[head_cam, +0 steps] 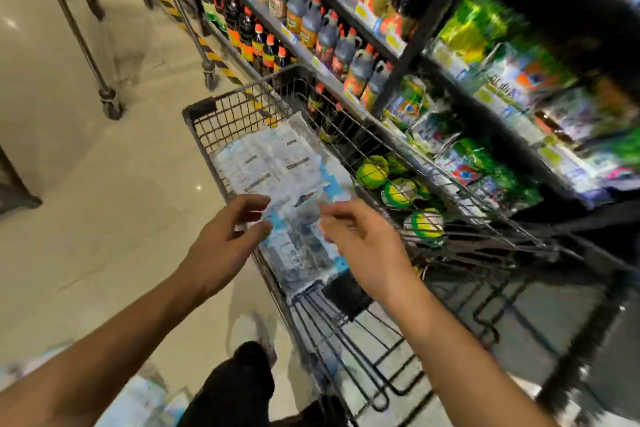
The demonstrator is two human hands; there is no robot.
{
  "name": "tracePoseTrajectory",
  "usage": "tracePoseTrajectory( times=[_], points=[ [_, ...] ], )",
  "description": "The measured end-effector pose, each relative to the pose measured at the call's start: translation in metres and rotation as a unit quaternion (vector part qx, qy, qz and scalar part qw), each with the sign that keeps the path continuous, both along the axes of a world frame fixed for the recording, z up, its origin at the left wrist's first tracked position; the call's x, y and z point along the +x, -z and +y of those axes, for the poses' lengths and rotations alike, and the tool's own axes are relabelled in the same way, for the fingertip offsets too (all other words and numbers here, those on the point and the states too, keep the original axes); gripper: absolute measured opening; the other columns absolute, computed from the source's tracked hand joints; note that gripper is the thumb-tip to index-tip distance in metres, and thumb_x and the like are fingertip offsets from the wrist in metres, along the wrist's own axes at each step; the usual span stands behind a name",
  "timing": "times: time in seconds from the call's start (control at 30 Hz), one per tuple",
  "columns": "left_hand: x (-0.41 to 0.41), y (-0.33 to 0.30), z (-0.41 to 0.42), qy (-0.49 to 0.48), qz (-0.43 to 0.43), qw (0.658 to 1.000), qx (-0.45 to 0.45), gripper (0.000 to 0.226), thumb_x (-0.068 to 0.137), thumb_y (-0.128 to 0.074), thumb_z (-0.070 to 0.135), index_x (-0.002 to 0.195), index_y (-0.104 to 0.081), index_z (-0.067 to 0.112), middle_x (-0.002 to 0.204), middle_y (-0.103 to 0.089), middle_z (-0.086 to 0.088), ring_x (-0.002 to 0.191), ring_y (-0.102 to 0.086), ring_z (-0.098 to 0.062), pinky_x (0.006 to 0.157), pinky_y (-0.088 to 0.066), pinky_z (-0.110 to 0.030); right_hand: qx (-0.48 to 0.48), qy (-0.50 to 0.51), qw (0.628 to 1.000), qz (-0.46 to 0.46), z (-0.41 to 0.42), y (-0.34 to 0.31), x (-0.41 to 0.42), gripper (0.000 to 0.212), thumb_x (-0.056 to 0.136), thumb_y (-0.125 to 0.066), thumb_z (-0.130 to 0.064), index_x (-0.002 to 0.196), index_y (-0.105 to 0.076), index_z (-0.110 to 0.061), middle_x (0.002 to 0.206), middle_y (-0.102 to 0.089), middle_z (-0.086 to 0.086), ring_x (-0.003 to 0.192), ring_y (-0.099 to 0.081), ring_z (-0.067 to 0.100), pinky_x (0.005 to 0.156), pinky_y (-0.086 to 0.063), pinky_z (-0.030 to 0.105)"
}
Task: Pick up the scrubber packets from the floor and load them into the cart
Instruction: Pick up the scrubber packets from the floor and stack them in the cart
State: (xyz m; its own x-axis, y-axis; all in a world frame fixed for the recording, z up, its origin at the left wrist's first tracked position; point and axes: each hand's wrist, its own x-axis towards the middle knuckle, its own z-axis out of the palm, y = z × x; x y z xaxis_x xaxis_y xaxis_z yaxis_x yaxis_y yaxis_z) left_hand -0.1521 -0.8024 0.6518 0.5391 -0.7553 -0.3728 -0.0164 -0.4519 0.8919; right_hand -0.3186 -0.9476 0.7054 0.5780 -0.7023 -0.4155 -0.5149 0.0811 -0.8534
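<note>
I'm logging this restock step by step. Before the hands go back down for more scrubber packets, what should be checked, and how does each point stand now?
1. Packets lie inside the cart, none over its rim: ok.
2. Left hand free of packets: cannot tell; its fingers blur against the pile.
3. Right hand free: cannot tell, same blur.
4. Room left in the cart: ok; bare wire shows at the near end.
5. More packets on the floor by the person's feet: ok, some pale ones show, blurred.
</note>
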Motion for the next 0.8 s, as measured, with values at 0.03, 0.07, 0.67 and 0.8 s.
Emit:
tracePoseTrajectory(
  times=[0.03, 0.07, 0.67, 0.8],
  points=[
    [-0.008, -0.010, 0.015, 0.001, -0.001, 1.000, -0.004, 0.033, 0.091, -0.064, 0.045, 0.124, -0.063, 0.038, 0.126, -0.067, 0.014, 0.122, -0.061, -0.010, 0.100, -0.052, -0.041, 0.009, 0.005, 1.000, -0.012, 0.009, -0.017, -0.014, 0.010, 0.094, -0.073, -0.029, 0.091, -0.072, -0.039, 0.090, -0.075, -0.014, 0.091, -0.071, 0.008, 0.083, -0.055, 0.026],
    [-0.016, -0.020, 0.027, 0.005, -0.004, 1.000, -0.008, 0.041, 0.085, -0.061, 0.052, 0.124, -0.063, 0.039, 0.125, -0.068, 0.014, 0.121, -0.062, -0.007, 0.101, -0.052, -0.041, 0.014, 0.017, 1.000, -0.022, 0.016, -0.030, -0.030, 0.011, 0.094, -0.073, -0.027, 0.094, -0.074, -0.037, 0.092, -0.076, -0.012, 0.092, -0.072, 0.010, 0.082, -0.055, 0.026],
    [-0.241, -0.144, 0.139, -0.279, -0.099, 0.952, -0.077, 0.031, 0.079, -0.060, 0.049, 0.108, -0.069, 0.043, 0.107, -0.075, 0.005, 0.095, -0.072, -0.013, 0.083, -0.053, -0.034, 0.056, -0.114, 0.981, -0.149, 0.039, -0.095, -0.221, 0.012, 0.096, -0.068, -0.009, 0.097, -0.076, -0.019, 0.095, -0.077, 0.011, 0.092, -0.073, 0.030, 0.079, -0.057, 0.032],
    [-0.323, -0.153, 0.206, -0.403, -0.076, 0.910, -0.053, 0.041, 0.069, -0.064, 0.062, 0.106, -0.072, 0.046, 0.113, -0.075, 0.003, 0.098, -0.074, -0.014, 0.087, -0.054, -0.037, 0.058, -0.182, 0.972, -0.137, 0.059, -0.099, -0.229, 0.012, 0.097, -0.068, -0.014, 0.097, -0.075, -0.023, 0.093, -0.079, -0.003, 0.087, -0.077, 0.016, 0.081, -0.058, 0.038]
  ],
)
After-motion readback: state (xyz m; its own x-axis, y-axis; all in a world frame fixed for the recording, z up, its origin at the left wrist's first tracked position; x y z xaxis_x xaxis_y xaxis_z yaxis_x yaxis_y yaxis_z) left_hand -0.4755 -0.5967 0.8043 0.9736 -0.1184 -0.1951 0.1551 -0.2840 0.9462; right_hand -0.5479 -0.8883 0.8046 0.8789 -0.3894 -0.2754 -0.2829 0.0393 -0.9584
